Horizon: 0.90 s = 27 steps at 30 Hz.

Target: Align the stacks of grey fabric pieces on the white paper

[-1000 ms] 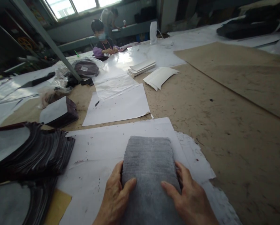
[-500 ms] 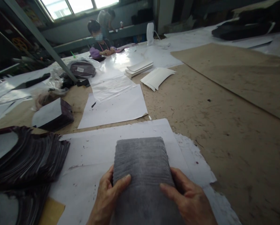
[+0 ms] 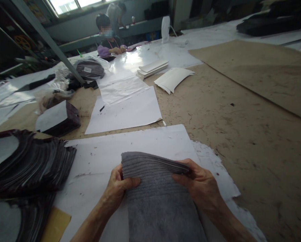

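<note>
A thick stack of grey fabric pieces (image 3: pixel 160 208) lies before me, its layered edges fanned into ridges at the far end. My left hand (image 3: pixel 118 185) grips the stack's left side, thumb on top and fingers beneath. On the right, my right hand (image 3: pixel 197 179) pinches the far right corner, where the layers are squeezed together and bent. White paper (image 3: pixel 100 178) lies under the stack. The lower end of the stack runs out of view.
Dark layered stacks (image 3: pixel 44 164) stand at the left, with a smaller white-topped bundle (image 3: pixel 59 117) behind. Curved white pieces (image 3: pixel 174 80) lie farther back. A slanted metal post (image 3: pixel 49 43) rises at the left. A masked person (image 3: pixel 112 43) sits across the table.
My right hand has moved up to the stack's far right corner and now squeezes the layers there. The far edge has gone from nearly straight to bent, sloping down rightward.
</note>
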Motion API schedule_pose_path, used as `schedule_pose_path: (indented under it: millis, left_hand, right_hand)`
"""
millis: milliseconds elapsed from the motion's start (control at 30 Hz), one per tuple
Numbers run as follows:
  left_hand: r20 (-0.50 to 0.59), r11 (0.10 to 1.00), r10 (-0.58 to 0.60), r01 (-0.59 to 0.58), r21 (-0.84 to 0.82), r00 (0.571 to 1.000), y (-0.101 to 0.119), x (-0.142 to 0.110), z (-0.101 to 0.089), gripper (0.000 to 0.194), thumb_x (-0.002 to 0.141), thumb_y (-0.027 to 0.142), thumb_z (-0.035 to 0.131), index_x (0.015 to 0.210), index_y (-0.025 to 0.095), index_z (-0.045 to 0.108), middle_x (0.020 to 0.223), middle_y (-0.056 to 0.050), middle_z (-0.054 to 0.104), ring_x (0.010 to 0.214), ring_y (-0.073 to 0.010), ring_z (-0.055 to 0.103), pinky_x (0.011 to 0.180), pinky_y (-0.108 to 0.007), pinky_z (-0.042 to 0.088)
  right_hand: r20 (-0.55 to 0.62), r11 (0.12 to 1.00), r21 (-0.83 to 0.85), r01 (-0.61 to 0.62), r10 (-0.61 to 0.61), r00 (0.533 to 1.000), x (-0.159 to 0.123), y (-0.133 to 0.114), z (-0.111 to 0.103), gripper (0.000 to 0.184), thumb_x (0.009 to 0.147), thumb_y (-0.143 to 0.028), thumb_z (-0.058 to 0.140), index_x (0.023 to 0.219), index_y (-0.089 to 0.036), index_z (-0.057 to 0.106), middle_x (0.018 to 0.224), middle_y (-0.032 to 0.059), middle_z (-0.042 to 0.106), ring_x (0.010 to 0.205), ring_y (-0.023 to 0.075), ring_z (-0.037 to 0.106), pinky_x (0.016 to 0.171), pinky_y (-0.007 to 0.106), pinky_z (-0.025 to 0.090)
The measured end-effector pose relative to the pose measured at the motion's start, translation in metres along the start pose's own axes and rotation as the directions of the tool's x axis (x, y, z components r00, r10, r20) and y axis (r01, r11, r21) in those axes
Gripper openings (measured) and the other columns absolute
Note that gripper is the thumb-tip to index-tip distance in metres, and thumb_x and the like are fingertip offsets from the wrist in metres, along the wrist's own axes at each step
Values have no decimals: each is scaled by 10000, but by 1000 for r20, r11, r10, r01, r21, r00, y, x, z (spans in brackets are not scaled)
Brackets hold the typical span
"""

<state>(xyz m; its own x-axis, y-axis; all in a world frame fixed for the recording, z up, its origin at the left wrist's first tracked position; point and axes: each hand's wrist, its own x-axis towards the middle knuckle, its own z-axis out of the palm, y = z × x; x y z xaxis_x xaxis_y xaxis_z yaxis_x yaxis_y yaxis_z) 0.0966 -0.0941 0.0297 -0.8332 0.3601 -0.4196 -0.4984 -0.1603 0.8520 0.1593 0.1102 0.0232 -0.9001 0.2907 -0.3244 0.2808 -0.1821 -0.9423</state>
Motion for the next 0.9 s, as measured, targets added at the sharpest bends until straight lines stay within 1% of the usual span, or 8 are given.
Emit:
schedule_pose_path:
  millis: [100,200,300,367,533,733,800,900]
  left_hand:
    - [61,1000,-18,19,-19,998,6,5,1,392,571,147,717,951,132,621,814,-60,689,689,-203,641,643,-318,513]
    - [26,1000,-6,6,-10,1000,7,11,1,340,578,130,706,902,149,604,755,-21,666,651,-167,623,614,-283,499]
    - [4,998,65,-65,-6,998,8,17,-1,268,497,48,711,676,157,544,651,50,591,595,-81,555,547,-170,425]
    - [5,996,93,-93,-4,996,9,21,-2,290,474,20,711,616,156,497,609,72,549,560,-51,513,517,-140,386]
    - [29,998,31,-32,48,999,17,31,-1,319,576,121,707,875,135,598,699,-4,629,637,-159,605,603,-279,489]
    - [-34,985,162,-159,70,986,18,42,-4,314,468,2,711,609,156,476,575,88,535,542,-40,497,527,-133,382]
    - [-11,988,139,-137,75,990,20,45,-4,285,505,40,708,682,166,524,624,70,572,582,-71,537,559,-167,420]
    - [48,981,81,-88,170,996,26,46,-2,378,527,87,704,880,152,584,738,2,636,679,-170,606,608,-271,479]
  right_hand:
    - [125,999,17,-40,38,991,6,-7,-1,253,592,-195,661,836,-188,597,739,-23,637,748,162,600,718,276,486]
    - [224,994,76,-77,58,973,12,-16,0,274,595,-173,644,862,-188,583,790,-9,651,763,155,605,742,289,485]
    - [148,996,54,66,-73,986,16,-18,2,121,569,-152,658,654,-183,578,731,-22,626,715,122,573,685,231,461]
    - [111,992,36,122,-125,986,20,-17,3,122,547,-143,668,599,-179,565,723,-24,618,699,116,561,650,218,454]
    - [246,999,38,-38,28,969,32,-23,8,421,553,-160,649,968,-185,583,821,-1,661,728,165,614,701,318,502]
    - [110,990,-118,77,-64,992,43,-23,9,162,511,-157,639,635,-182,536,639,-52,573,649,125,550,616,239,447]
    - [138,988,-140,68,-48,989,48,-24,8,186,520,-155,638,684,-181,554,645,-54,578,629,122,546,600,238,447]
    - [252,971,-228,68,-8,968,53,-30,7,374,557,-163,626,928,-181,581,751,-30,643,683,155,597,597,254,474]
